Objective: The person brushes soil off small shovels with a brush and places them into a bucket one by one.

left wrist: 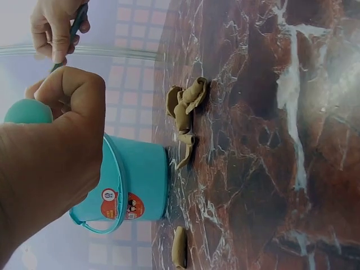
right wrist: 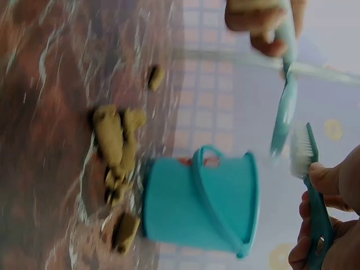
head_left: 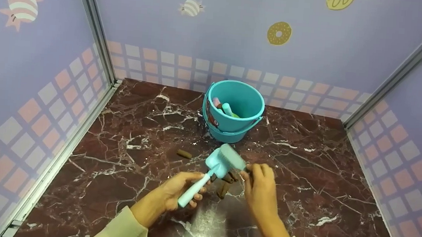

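Note:
My left hand (head_left: 173, 191) grips a light blue toy shovel (head_left: 191, 193) by its handle, with the blade tilted up over the floor. In my right hand (head_left: 261, 192) is a small teal scrubbing brush (right wrist: 318, 216) with white bristles (right wrist: 301, 152), pinched along its handle. The bristles face the shovel's blade and lie very close to it; whether they touch, I cannot tell. Below the shovel, several brown curled pieces (left wrist: 183, 109) lie on the floor, resembling clay rolls. One short brown roll (head_left: 184, 154) sits apart, to their left.
A turquoise bucket (head_left: 229, 126) with a handle stands behind the hands, near the back wall. Inside it are a light blue rod-like handle (head_left: 227, 109) and a pink item (head_left: 216, 102). Patterned walls (head_left: 218, 28) border the dark red marbled floor (head_left: 150, 117) on the back and sides.

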A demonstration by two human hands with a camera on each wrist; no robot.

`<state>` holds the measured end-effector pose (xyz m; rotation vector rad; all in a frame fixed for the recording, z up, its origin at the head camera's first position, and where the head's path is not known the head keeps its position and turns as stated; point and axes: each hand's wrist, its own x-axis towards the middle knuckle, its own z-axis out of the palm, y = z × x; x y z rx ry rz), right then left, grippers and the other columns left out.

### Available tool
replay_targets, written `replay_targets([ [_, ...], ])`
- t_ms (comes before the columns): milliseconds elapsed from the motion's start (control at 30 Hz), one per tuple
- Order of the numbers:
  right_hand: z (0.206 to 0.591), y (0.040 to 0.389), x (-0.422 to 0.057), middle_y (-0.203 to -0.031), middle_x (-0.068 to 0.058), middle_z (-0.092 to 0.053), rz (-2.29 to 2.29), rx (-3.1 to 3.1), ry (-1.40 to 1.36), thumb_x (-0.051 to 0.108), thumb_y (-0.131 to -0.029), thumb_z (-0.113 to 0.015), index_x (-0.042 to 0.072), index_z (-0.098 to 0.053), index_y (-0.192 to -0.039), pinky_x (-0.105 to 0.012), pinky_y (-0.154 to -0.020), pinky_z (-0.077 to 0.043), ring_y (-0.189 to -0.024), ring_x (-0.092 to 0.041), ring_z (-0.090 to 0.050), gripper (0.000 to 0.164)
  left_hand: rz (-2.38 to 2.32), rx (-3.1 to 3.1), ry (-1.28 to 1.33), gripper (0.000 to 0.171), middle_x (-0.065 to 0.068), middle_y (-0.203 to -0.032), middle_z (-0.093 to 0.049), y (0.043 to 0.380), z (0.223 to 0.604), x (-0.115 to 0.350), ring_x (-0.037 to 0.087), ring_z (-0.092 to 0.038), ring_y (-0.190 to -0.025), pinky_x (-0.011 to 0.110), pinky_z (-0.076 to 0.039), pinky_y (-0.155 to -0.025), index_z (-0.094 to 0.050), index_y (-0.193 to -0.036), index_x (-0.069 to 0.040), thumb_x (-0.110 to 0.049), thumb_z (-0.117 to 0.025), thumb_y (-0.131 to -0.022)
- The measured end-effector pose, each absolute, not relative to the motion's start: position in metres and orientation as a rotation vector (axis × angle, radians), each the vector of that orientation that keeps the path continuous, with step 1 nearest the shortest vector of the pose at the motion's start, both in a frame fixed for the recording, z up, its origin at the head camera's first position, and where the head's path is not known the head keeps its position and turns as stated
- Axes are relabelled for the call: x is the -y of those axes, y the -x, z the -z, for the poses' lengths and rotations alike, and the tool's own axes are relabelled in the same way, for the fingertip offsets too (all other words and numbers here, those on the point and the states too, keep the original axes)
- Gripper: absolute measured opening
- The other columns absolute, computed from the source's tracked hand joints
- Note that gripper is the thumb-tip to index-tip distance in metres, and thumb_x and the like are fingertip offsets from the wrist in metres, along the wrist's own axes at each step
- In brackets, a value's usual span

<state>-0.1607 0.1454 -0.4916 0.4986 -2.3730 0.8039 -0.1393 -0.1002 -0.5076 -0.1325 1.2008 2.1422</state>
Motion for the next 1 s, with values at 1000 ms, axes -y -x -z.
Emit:
replay_targets([
  [1000, 0.485, 0.136, -0.127, -0.094, -0.006, -0.060, -0.789, 2.401, -0.598, 0.019, -0.091, -0.074, 0.005, -0.069, -0.097, -0.033, -0.077, -0.056, -0.089, -0.019, -0.057, 0.016, -2.173, -1.205, 0.186, 0.029, 0.002, -0.082, -0.055, 0.135, 0.502, 0.097, 0.008, -0.052, -0.060, 0.019, -0.042, -0.049, -0.058, -0.110, -0.005, -0.031, -0.052, -0.100],
])
